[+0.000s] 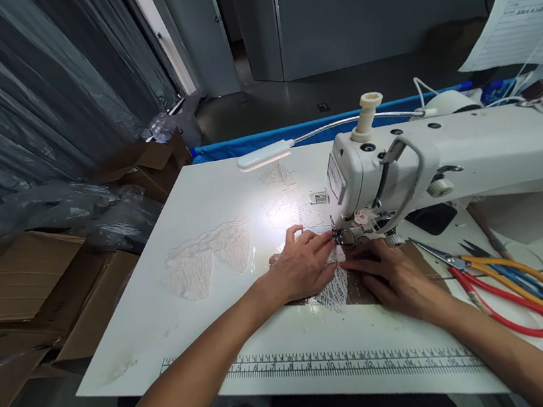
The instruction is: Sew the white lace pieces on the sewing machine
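A white lace piece (335, 295) lies under the needle area of the white sewing machine (382, 167), over a brown patch on the table. My left hand (307, 262) rests flat on the lace, its fingers stretched toward the presser foot (344, 236). On the other side, my right hand (387, 275) lies low with its fingers apart, the fingertips touching the lace's right edge. Part of the lace is hidden under my left hand. More white lace pieces (208, 256) lie flat on the table to the left, and others sit behind my left hand in bright lamplight.
Orange- and red-handled scissors (508, 285) and blue-handled scissors (525, 279) lie right of my right hand. A printed ruler (324, 363) runs along the table's front edge. A lamp (265, 156) hangs above the table. Cardboard boxes (78, 305) stand left of it.
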Tool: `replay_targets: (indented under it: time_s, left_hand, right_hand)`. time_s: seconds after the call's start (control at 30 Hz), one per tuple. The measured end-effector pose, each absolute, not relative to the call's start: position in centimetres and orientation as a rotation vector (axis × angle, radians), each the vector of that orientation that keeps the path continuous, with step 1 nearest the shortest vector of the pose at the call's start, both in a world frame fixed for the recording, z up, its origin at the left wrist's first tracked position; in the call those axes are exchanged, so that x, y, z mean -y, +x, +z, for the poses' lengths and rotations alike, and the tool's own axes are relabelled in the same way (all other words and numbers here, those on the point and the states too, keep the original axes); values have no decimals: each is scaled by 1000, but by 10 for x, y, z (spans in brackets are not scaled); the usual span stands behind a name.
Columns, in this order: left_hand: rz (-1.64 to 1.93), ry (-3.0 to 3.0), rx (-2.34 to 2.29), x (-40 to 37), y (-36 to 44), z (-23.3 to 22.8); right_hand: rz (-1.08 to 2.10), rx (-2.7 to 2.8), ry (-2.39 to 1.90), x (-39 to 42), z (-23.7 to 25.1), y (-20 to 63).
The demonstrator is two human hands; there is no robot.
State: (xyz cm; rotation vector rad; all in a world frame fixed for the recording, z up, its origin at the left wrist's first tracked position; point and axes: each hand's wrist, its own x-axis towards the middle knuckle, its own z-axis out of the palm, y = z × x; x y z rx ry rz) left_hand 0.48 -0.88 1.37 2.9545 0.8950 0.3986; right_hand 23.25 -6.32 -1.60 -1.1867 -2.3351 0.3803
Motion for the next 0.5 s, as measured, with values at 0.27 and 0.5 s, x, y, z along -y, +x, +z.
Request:
replay_targets:
  time_s: [0.27, 0.5]
  left_hand:
    - [402, 2979, -903, 7, 4, 11]
    - [662, 3044, -829, 7, 8, 2]
  right_hand:
    - [370, 2297, -1176, 62, -25, 235]
    - [379, 2322, -1197, 63, -26, 235]
